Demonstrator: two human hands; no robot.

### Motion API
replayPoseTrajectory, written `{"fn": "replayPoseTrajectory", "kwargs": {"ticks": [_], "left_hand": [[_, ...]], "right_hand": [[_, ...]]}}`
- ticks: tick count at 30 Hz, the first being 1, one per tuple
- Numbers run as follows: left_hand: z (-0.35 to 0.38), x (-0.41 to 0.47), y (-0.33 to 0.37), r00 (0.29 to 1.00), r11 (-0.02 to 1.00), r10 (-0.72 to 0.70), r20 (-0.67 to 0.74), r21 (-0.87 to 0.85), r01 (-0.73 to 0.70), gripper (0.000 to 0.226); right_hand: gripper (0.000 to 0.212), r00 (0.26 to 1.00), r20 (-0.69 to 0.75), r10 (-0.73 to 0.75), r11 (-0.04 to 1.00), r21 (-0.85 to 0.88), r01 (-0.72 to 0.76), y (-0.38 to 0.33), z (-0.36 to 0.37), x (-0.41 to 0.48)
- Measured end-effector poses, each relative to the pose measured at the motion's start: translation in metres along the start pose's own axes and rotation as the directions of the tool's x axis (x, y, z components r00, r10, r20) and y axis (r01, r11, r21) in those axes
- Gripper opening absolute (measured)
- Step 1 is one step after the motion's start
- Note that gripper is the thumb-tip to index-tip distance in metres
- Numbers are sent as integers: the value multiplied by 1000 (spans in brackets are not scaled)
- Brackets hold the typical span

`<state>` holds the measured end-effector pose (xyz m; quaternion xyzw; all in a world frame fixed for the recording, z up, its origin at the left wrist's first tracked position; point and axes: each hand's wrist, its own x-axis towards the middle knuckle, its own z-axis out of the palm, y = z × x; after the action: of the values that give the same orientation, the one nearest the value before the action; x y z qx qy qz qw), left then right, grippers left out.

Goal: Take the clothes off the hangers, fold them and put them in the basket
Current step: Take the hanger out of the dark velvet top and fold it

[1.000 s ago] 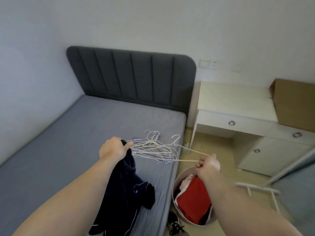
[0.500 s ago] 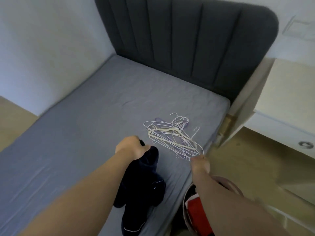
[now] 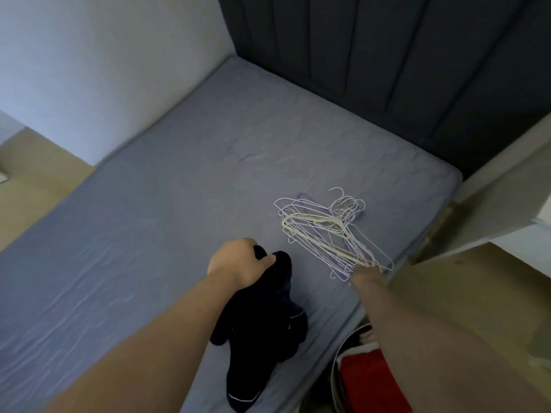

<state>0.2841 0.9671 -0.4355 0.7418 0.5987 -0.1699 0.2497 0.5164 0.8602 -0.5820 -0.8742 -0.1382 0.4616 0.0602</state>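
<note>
My left hand [image 3: 238, 262] grips the top of a dark navy garment [image 3: 262, 332], which hangs down and bunches on the grey bed [image 3: 167, 204]. A pile of several thin wire hangers [image 3: 343, 210] lies on the bed near its right edge, with a cream hanger [image 3: 310, 234] on top. My right hand [image 3: 365, 274] is at the near end of that pile, touching the cream hanger; its fingers are hidden behind the wrist. The round basket [image 3: 336, 368] stands on the floor at the bottom right, with a red garment [image 3: 369, 383] inside, partly covered by my right forearm.
A dark padded headboard [image 3: 402, 61] closes the far end of the bed. A white desk [image 3: 512, 204] stands to the right of the bed. A white wall [image 3: 104, 70] runs along the bed's left side. Wooden floor [image 3: 465, 299] shows on the right.
My right hand carried the cream hanger from above the basket over to the pile and lowered it onto it. My left hand kept hold of the navy garment. The view tilted down and left.
</note>
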Motion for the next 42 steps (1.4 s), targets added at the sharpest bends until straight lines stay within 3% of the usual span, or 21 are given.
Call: {"fn": "replayPoseTrajectory", "kwargs": {"ticks": [3,6,9,12,14,16,18,22,24,26,28,31,34,36,37,39,42], "left_hand": [[-4,-8,-8,997,997,81,13,-13,-81,37],[-16,-26,-17,979,979,197,41,38,-199,28],[-35,-53,-30,959,957,283,26,66,-284,28],[-51,-87,-49,930,926,367,-27,106,-362,29],[-61,-116,-69,912,910,403,-71,141,-391,28],[-70,-148,-92,897,898,427,-111,166,-407,27],[-77,-185,-121,885,900,430,-179,158,-406,23],[-85,-254,-166,828,885,465,-315,183,-428,22],[-86,-304,-193,776,859,512,-367,218,-463,20],[-90,-336,-209,720,839,544,-430,267,-474,19],[-100,-376,-237,652,845,532,-540,284,-453,19],[-119,-412,-276,575,900,394,-717,175,-399,17],[-131,-433,-324,560,940,247,-791,54,-338,17],[-130,-439,-354,557,934,173,-813,-44,-354,22],[-128,-441,-366,561,929,145,-815,-83,-360,24],[-122,-448,-395,552,929,96,-828,-124,-348,27],[-109,-452,-426,551,949,59,-833,-125,-291,31]], "right_hand": [[43,972,107,-209,971,-95,219,-15,22,-25],[69,891,215,-400,899,-95,426,-32,41,-59],[97,788,201,-582,736,-281,616,-53,49,-95],[91,756,187,-627,721,-227,654,-71,58,-126],[68,747,158,-645,726,-176,665,-77,69,-150],[48,743,131,-657,691,-290,662,-75,80,-180],[48,735,52,-676,667,-380,641,-66,95,-216],[71,715,-127,-688,722,-220,656,-48,127,-288],[83,712,-128,-691,715,-272,644,-33,152,-341],[61,708,-132,-694,696,-377,612,-24,166,-374],[38,681,-188,-708,685,-418,597,-7,181,-415],[28,719,-209,-663,746,-266,611,18,184,-455],[20,782,-220,-583,776,135,616,31,177,-496],[16,802,-217,-556,674,447,588,32,169,-525],[15,791,-217,-572,622,514,591,32,166,-535],[18,714,-238,-659,596,415,688,34,161,-557],[50,567,-181,-804,579,-14,815,43,156,-580]]}}
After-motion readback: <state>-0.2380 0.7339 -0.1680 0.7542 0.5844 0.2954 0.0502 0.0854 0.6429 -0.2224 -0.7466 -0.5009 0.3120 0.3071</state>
